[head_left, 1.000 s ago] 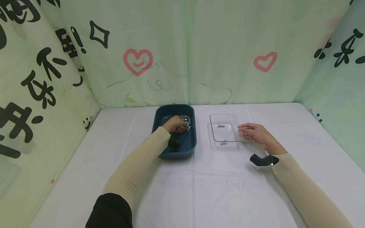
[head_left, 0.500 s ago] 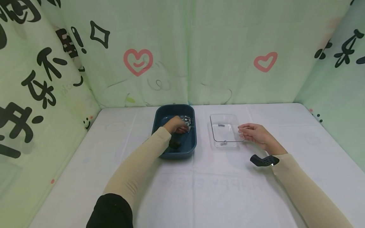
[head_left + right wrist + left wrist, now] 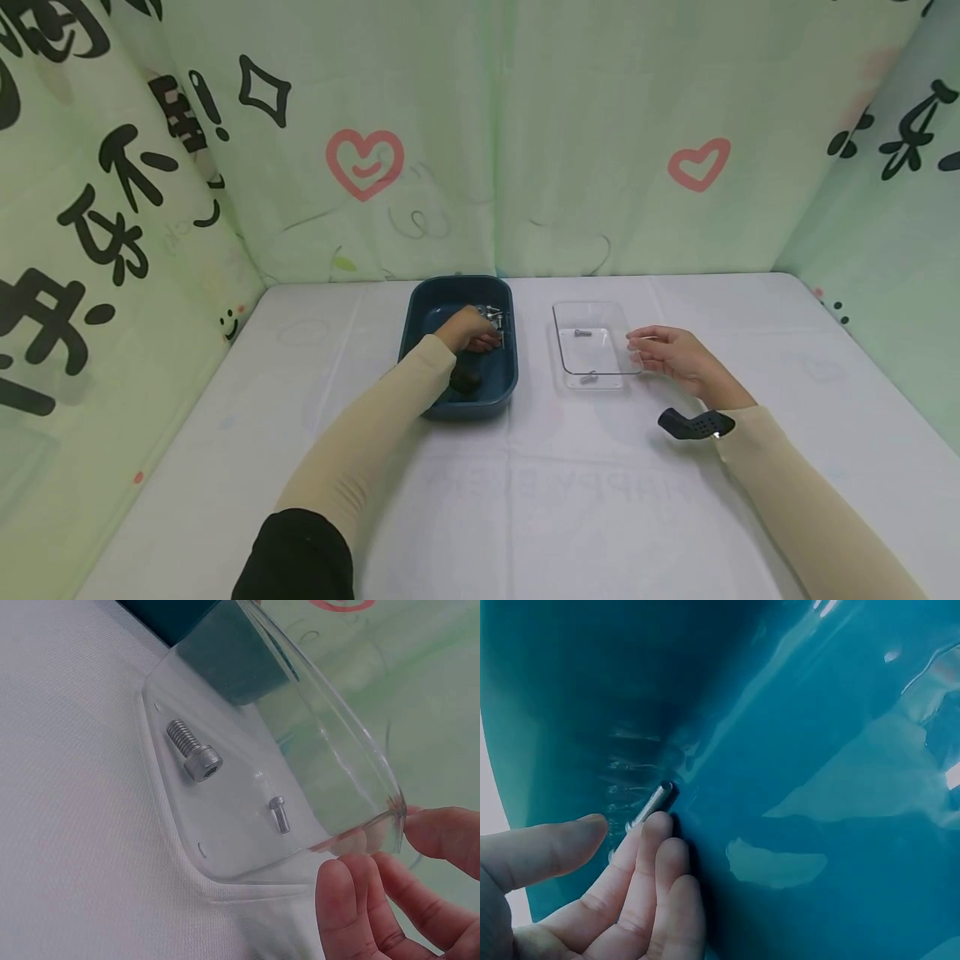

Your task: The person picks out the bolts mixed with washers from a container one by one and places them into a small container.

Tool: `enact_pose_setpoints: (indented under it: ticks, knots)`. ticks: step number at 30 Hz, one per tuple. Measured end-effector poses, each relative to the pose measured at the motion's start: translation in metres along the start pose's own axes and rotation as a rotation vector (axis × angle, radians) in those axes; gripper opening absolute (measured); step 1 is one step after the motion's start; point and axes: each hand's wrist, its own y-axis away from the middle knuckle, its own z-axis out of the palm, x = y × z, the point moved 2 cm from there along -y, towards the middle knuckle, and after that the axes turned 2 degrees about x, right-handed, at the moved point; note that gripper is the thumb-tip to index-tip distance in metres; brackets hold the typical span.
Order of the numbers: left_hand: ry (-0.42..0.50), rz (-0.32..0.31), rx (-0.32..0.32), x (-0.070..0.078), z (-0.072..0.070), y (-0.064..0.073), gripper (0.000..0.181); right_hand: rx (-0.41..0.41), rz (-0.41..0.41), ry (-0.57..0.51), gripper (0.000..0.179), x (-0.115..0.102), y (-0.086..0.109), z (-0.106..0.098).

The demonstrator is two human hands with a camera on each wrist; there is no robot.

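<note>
Inside the dark blue tray point(image 3: 468, 408), my left hand point(image 3: 474, 329) reaches down by its right side. In the left wrist view, the fingertips touch a small metal screw point(image 3: 654, 801) close to the tray wall, while the thumb stands apart from it. Part of the screw is hidden behind the fingers. More metal screws point(image 3: 491, 313) lie beyond the hand. My right hand point(image 3: 675, 354) holds the clear plastic box point(image 3: 592, 372) at its near right corner, thumb and fingers about the rim. In the box lie a large socket-head screw point(image 3: 193, 751) and a smaller one point(image 3: 280, 815).
A white cloth point(image 3: 510, 517) covers the table under both containers. Green printed curtain point(image 3: 585, 167) walls rise at the back and sides. A black strap device point(image 3: 696, 423) sits on the right wrist, and another dark device point(image 3: 465, 379) is under the left wrist.
The left hand has shifted slightly to the right inside the tray, partly covering a screw seen before. The right hand and the clear box have stayed in place.
</note>
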Motion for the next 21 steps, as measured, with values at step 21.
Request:
enact_pose_setpoints:
  ticks: [21]
  knots:
    - [0.083, 0.035, 0.071, -0.0059, 0.0084, -0.01, 0.029, -0.014, -0.003, -0.026, 0.05, -0.0013, 0.0019, -0.0001]
